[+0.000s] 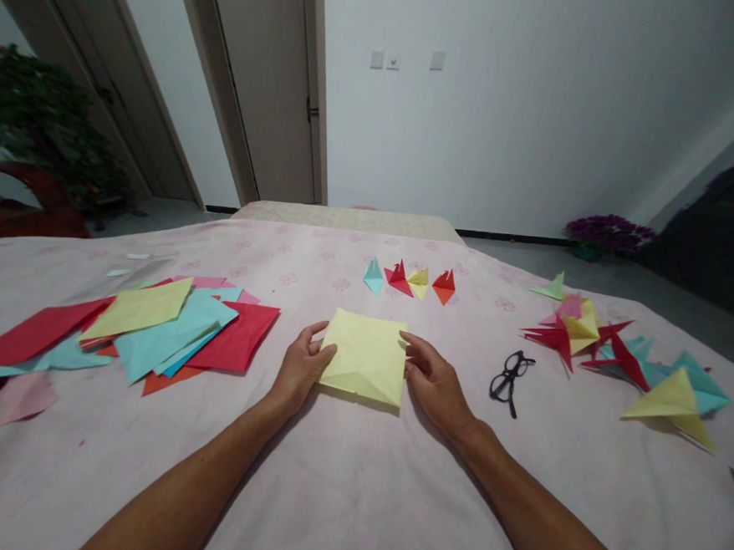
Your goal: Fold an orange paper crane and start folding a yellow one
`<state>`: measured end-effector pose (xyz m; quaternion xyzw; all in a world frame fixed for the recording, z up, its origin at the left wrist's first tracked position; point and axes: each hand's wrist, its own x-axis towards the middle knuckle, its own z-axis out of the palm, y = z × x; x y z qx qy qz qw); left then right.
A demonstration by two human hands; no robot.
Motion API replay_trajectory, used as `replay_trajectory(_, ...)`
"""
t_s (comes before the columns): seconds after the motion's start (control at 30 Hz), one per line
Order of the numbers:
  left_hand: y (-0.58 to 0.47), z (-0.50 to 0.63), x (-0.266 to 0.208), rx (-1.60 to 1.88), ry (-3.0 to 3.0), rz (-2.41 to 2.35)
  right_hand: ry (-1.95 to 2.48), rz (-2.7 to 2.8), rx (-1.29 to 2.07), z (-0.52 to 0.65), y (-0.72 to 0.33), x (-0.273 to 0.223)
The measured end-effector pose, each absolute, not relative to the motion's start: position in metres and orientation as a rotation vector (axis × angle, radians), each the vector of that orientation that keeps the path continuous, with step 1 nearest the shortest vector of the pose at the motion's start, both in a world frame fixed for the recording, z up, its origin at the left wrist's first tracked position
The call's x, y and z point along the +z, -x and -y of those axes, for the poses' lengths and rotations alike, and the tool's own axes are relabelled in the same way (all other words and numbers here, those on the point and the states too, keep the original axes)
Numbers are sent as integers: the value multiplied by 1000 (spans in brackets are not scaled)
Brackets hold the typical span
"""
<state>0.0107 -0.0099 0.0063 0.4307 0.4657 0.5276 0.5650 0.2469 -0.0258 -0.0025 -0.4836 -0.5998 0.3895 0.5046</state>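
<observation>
A square sheet of pale yellow origami paper (365, 354) lies in front of me, its near edge slightly raised and a faint crease across it. My left hand (303, 363) pinches its left edge, thumb on top and fingers behind. At the opposite edge my right hand (438, 385) grips the paper with curled fingers, partly hidden behind one another. Beyond the sheet stand small folded paper cranes: a light blue one (374, 276), a red one (399, 278), a yellow one (418, 283) and an orange-red one (445, 286).
Loose coloured paper sheets (177, 337) are piled at the left. Black eyeglasses (510, 380) lie right of my right hand. Farther right is a cluster of larger folded paper pieces (672, 405). A pink floral cloth (339, 491) covers the table.
</observation>
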Motion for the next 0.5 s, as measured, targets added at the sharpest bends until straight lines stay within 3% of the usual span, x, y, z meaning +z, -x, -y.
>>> replay_trajectory(0.3, -9, 12, 2, 1435, -1337, -1181, 1013, 1150, 1228, 32, -236, 16)
replay_trajectory(0.37, -5, 9, 0, 1475, -1497, -1286, 1032, 1229, 1126, 30, -237, 18)
replay_trajectory(0.5, 6, 4, 1, 1576, -1881, -1277, 1088, 1526, 589, 25, -247, 21)
